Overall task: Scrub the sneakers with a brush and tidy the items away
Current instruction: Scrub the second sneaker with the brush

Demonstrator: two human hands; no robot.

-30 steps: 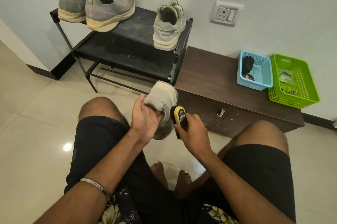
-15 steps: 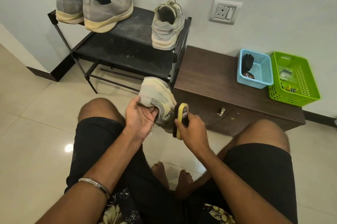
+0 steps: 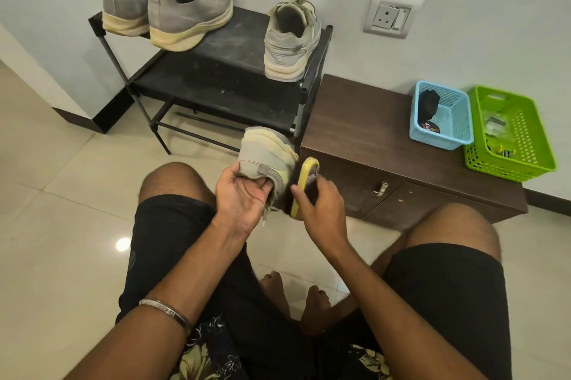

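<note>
Gripping sneaker (image 3: pixel 266 160), left hand (image 3: pixel 244 197) | right hand (image 3: pixel 321 203) clasps brush (image 3: pixel 304 186) | shoe rack (image 3: pixel 228 70) seemingly just behind

The person sits low with both knees spread and bare feet together on the floor, forearms reaching forward between the thighs. The left hand (image 3: pixel 244 191) is turned palm-up, thumb out to the side and fingers tucked into the opening of the sneaker (image 3: pixel 267 157) it holds; a metal bangle (image 3: pixel 165 311) circles that forearm. The right hand (image 3: pixel 321 203) is seen from the back, fingers curled round the yellow-backed brush (image 3: pixel 304 185), its bristles set against the sneaker's side.
</note>
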